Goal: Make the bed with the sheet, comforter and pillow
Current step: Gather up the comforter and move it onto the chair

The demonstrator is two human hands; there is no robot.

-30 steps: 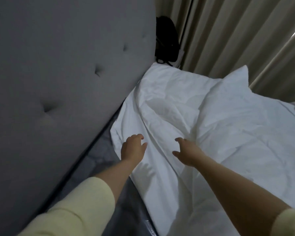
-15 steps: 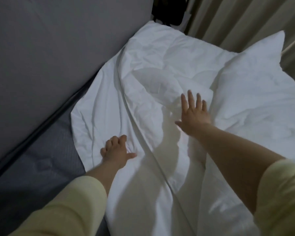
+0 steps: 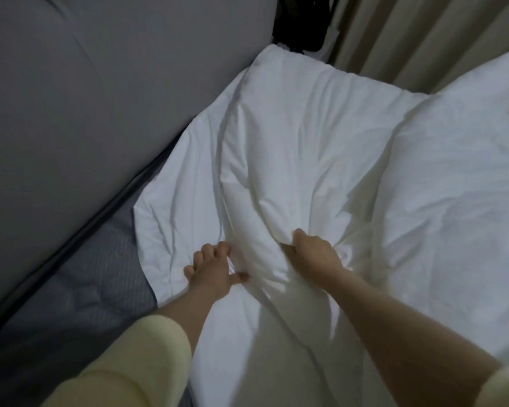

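A crumpled white comforter (image 3: 291,148) lies across the head end of the bed, with a white pillow (image 3: 459,160) on its right, one corner pointing up. My right hand (image 3: 313,254) grips a bunched fold of the comforter. My left hand (image 3: 212,271) rests on the white fabric near its left edge, fingers spread and slightly bent, thumb out to the right. Bare dark grey mattress (image 3: 100,289) shows to the left of the white fabric. I cannot tell a sheet apart from the comforter.
A grey padded headboard (image 3: 86,98) rises along the left. Beige curtains (image 3: 417,33) hang at the back right. A dark object (image 3: 300,22) sits in the gap between headboard and curtains.
My right hand pulled back from lying flat farther up and closed on a fold of the comforter. My left hand stayed near the fabric's left edge. The view moved closer.
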